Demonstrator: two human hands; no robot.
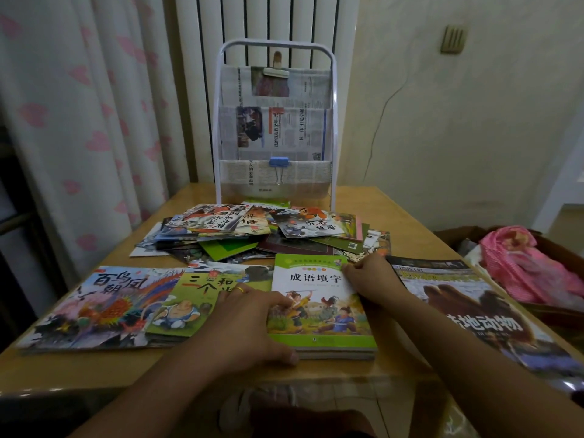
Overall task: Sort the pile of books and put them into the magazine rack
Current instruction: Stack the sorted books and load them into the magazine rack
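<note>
A loose pile of picture books (252, 232) lies in the middle of the wooden table (94, 371). Behind it stands a white magazine rack (275, 121) with newspaper-lined pockets. Along the front edge lie sorted stacks: a phoenix book (94, 308), a green monk book (186, 305), a green-and-white book stack (316, 308) and a large animal magazine (467, 308). My left hand (252, 324) grips the left edge of the green-and-white stack, thumb at its front corner. My right hand (376, 279) presses on that stack's upper right corner.
A pink-hearted curtain (79, 121) hangs at the left and a white radiator (268, 23) stands behind the rack. A box with pink cloth (524, 267) sits off the table's right side. The animal magazine overhangs the right front edge.
</note>
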